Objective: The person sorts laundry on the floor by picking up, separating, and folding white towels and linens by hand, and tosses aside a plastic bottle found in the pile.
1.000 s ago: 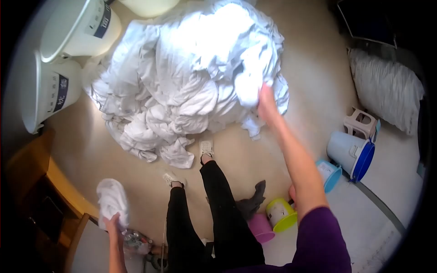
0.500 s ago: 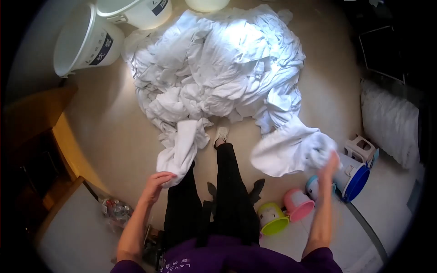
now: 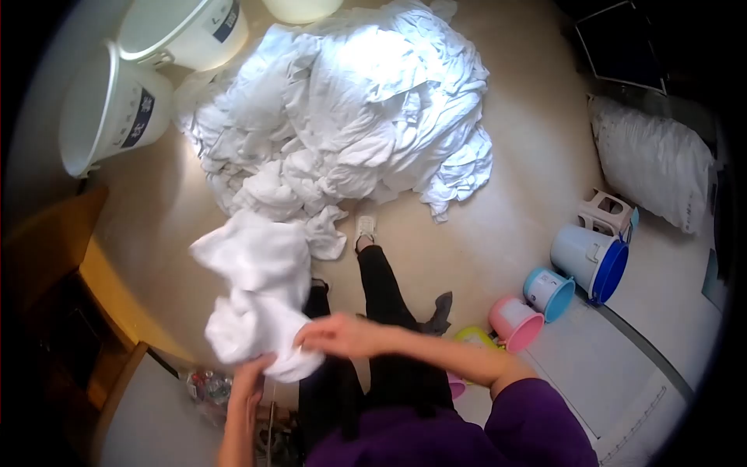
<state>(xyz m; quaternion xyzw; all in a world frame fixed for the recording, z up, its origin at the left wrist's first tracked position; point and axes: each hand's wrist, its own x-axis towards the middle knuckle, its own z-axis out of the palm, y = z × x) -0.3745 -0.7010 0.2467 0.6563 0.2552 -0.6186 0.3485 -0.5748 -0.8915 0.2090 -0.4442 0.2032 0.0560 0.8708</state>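
Observation:
A bunched white cloth [image 3: 268, 268] hangs in front of my legs at the left, slightly blurred. My left hand [image 3: 250, 375] grips its lower edge from below, with part of the fingers hidden by the fabric. From the right, my right hand [image 3: 333, 336] reaches across my body and pinches the cloth's right edge. Beyond, a large heap of white linen [image 3: 334, 117] lies crumpled on the floor. The held cloth overlaps the near left side of the heap in view, and I cannot tell whether they touch.
White tubs [image 3: 117, 117] stand at the upper left. Along the right are a blue-rimmed bucket [image 3: 587, 261], a light blue pail [image 3: 548, 294], a pink pail [image 3: 515, 323], a stool [image 3: 605, 212] and a stuffed white bag [image 3: 650, 163]. Wooden furniture [image 3: 128, 292] edges the left.
My right hand has swung from the far right across to the left, and the cloth it held out there has left that side. The view has shifted, and both hands are now at one bundle.

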